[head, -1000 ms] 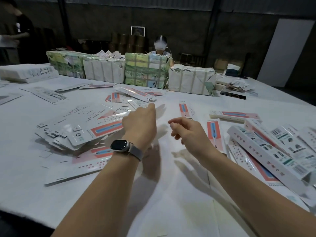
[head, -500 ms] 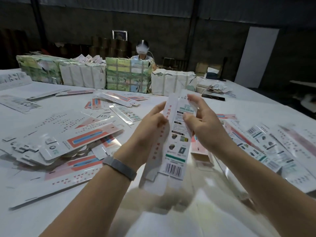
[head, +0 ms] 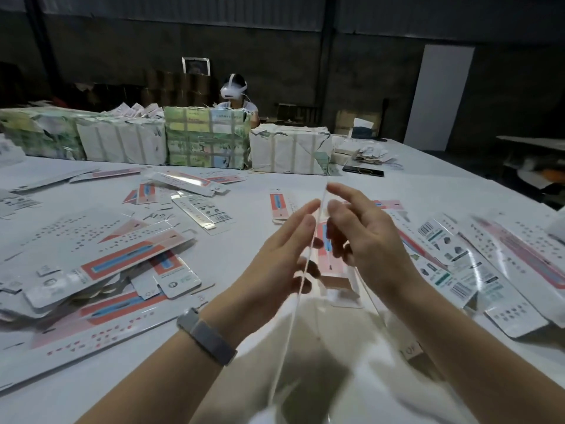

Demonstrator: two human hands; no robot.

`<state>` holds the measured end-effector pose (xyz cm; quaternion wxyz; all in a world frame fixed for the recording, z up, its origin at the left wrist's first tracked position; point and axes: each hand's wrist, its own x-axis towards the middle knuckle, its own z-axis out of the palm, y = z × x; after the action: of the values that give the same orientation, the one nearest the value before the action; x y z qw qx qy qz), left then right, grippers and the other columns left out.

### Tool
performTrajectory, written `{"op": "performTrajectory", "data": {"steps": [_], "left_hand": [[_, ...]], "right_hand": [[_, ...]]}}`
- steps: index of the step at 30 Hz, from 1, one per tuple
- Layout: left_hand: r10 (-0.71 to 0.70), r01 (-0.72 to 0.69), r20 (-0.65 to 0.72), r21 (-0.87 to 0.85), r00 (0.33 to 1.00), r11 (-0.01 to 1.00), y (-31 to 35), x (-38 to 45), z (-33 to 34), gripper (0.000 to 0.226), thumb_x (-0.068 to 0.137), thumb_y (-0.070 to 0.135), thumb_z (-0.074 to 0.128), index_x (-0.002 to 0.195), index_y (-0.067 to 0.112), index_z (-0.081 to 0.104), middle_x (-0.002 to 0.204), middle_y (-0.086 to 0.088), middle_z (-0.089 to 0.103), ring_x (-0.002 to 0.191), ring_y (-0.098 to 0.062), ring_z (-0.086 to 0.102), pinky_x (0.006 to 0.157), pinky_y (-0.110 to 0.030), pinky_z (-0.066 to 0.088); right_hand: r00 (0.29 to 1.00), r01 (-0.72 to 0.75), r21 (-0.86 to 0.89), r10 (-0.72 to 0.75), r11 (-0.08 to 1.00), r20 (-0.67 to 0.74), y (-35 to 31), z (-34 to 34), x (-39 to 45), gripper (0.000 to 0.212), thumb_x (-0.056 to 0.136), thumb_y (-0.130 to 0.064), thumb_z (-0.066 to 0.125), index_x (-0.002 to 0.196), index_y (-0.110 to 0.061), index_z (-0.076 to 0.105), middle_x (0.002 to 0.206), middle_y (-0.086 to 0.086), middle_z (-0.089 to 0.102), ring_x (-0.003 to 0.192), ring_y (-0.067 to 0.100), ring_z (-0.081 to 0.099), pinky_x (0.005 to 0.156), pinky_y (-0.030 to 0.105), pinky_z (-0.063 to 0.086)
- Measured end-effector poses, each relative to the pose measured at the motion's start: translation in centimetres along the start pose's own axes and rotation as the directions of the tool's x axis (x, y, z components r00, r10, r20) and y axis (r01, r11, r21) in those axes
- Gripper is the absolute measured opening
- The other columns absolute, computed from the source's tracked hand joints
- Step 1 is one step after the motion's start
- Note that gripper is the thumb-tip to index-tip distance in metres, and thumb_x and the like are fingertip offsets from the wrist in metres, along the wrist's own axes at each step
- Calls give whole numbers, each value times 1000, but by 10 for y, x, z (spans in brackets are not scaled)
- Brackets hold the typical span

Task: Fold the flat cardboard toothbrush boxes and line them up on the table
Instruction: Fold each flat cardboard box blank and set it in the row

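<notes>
While edge-on, thin flat cardboard box (head: 308, 255), both hands pressing

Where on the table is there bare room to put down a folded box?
Bare cloth lies between the flat pile on the left and the hands; more lies before the bundles. The near left edge is free too. The right side is crowded with boxes.

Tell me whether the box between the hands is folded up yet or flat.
Flat, as far as shows: the box appears edge-on, a thin line between the left hand and right hand. Its far side is hidden.
</notes>
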<state>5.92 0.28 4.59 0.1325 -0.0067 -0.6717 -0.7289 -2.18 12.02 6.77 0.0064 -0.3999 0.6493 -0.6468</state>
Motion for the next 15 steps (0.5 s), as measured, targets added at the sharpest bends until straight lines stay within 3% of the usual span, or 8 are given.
{"op": "performTrajectory", "data": {"steps": [2, 6, 9, 12, 13, 15], "left_hand": [[134, -111, -152, 149, 979, 983, -4, 0, 1, 51, 83, 59, 58, 132, 46, 57, 102, 11, 70, 74, -1, 68, 65, -14, 49], [109, -65, -257, 174, 960, 983, -2, -1, -4, 54, 86, 35, 74, 134, 43, 50, 109, 5, 66, 88, -8, 73, 65, -22, 58], [79, -63, -202, 84, 976, 994, 1, -3, -6, 31, 92, 18, 69, 120, 30, 64, 102, 1, 74, 86, -17, 75, 62, -26, 59], [38, -41, -142, -19, 989, 999, 4, -4, -8, 24, 97, 11, 60, 117, 22, 66, 92, -3, 75, 73, -16, 74, 59, -23, 56], [22, -28, -123, -47, 992, 999, 5, -4, -9, 25, 98, 11, 56, 118, 24, 66, 91, -4, 75, 72, -15, 72, 59, -23, 56], [-21, 13, -84, -86, 996, 996, 6, -4, -9, 28, 101, 18, 50, 121, 31, 64, 93, -4, 74, 74, -15, 71, 63, -26, 58]], "right_hand": [[999, -41, -37, 40, 998, -15, 6, -4, 1, 51, 89, -42, 54, 138, -30, 51, 70, -8, 57, 59, 7, 57, 53, 19, 42], [997, -54, -80, 48, 995, -64, 9, -9, 3, 40, 95, -15, 54, 130, -34, 53, 73, -16, 65, 59, 9, 63, 49, 22, 49], [995, -23, -347, -12, 938, -98, 14, -13, 4, 36, 93, -9, 58, 120, -32, 63, 82, -6, 70, 63, 17, 63, 59, 36, 56], [997, -14, -481, -25, 876, -75, 19, -12, 4, 37, 92, -18, 61, 123, -37, 66, 85, -6, 67, 67, 8, 60, 54, 19, 49], [997, -8, -496, -31, 868, -69, 19, -11, 3, 38, 92, -20, 62, 125, -39, 65, 90, -5, 66, 70, 8, 60, 58, 19, 51], [997, 4, -523, -45, 852, -65, 20, -12, 3, 38, 92, -24, 64, 126, -40, 64, 97, -4, 66, 76, 12, 61, 73, 34, 54]]}}
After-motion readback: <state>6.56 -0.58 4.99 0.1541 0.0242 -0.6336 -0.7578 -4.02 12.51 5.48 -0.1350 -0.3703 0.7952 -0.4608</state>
